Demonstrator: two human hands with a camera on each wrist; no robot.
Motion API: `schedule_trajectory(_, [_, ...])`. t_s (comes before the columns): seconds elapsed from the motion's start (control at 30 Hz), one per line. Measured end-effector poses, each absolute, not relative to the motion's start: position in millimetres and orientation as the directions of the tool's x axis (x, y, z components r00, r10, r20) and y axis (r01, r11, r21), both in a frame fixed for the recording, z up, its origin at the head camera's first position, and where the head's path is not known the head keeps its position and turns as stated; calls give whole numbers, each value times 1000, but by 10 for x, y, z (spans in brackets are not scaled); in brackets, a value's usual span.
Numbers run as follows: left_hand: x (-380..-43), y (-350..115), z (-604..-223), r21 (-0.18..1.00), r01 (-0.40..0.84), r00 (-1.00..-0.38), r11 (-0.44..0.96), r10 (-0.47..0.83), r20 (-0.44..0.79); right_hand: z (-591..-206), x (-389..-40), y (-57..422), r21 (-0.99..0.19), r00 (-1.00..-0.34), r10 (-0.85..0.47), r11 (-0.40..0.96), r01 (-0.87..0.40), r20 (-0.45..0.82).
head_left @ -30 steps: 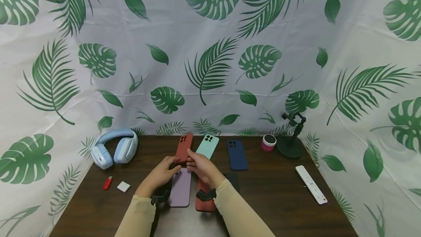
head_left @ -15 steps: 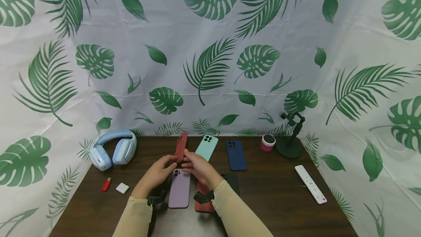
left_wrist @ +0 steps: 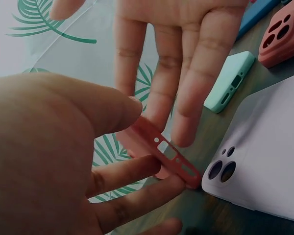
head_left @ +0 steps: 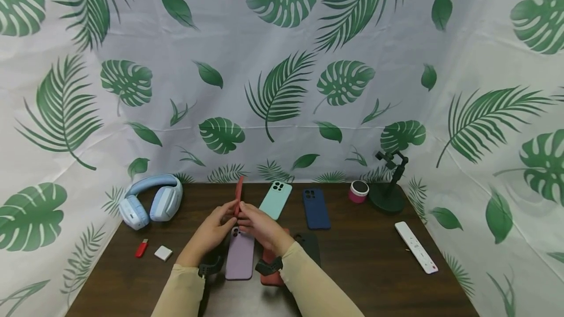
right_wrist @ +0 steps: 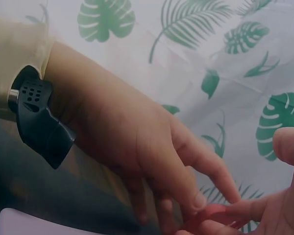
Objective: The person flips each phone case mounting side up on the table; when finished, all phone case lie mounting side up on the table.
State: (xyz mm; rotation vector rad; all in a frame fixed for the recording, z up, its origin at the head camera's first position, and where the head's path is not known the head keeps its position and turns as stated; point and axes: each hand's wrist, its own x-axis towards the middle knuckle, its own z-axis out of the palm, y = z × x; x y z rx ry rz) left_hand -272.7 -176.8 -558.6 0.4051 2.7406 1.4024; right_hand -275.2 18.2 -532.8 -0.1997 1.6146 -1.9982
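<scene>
A red phone case (head_left: 239,192) stands edge-on at the fingertips of both hands, its port cutouts showing in the left wrist view. My left hand (head_left: 213,231) pinches it, thumb on one side and fingers (left_wrist: 130,171) on the other. From the other side my right hand (head_left: 266,229) has thumb and index finger at the case; its remaining fingers point down. Just below lies a lilac phone case (head_left: 240,256), camera cutouts towards the hands. Under the right wrist, another red case (head_left: 270,275) is partly hidden, with a black case (head_left: 310,246) beside it.
Behind the right hand lie a mint case (head_left: 276,199) and a blue case (head_left: 316,209). Blue headphones (head_left: 154,199), a red USB stick (head_left: 141,248) and a white square (head_left: 163,252) are left. A pink-and-white jar (head_left: 359,192), a dark stand (head_left: 389,190) and a white remote (head_left: 416,247) are right.
The red case has turned from showing its back to standing edge-on, its top shifting slightly left. Both hands stay close together around it, the right hand edging a little left.
</scene>
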Motion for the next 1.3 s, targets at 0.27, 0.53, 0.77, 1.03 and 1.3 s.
schedule_trajectory(0.27, [-2743,-1764,-5653,775,260,-962,576,229,152,-5358,-2742,148,-940,-824,-524,-119,320,-214])
schedule_trajectory(0.53, [-2754,-1751,-5614,784,262,-965,562,168,202,-5368,-2728,137,-943,-817,-541,-119,312,-202])
schedule_trajectory(0.77, [-2755,-1734,-5594,764,221,-974,606,91,209,-5355,-2738,155,-944,-811,-551,-121,308,-194])
schedule_trajectory(1.03, [-2771,-1717,-5639,803,136,-987,580,8,161,-5411,-2779,167,-925,-829,-502,-131,356,-248])
schedule_trajectory(1.3, [-2776,-1737,-5650,793,88,-989,603,-40,140,-5455,-2793,172,-918,-850,-452,-145,370,-271])
